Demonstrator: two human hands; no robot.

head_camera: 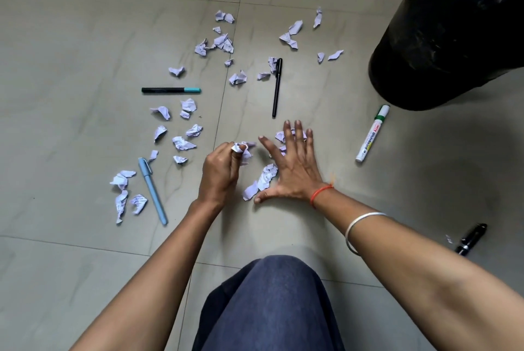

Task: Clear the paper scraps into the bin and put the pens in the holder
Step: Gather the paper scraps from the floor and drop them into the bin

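On the floor [85,39] before you, scraps [184,143] lie scattered among pens [277,87]. Your left hand [219,172] pinches one scrap [236,149]; your right hand [295,169] presses others, fingers spread wide. The marker [372,134] reads "Whiteboard". The bin [448,39] is cut off top right.

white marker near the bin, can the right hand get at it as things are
Probably yes: the white marker lies on bare floor just beside the open right hand, nothing between them.
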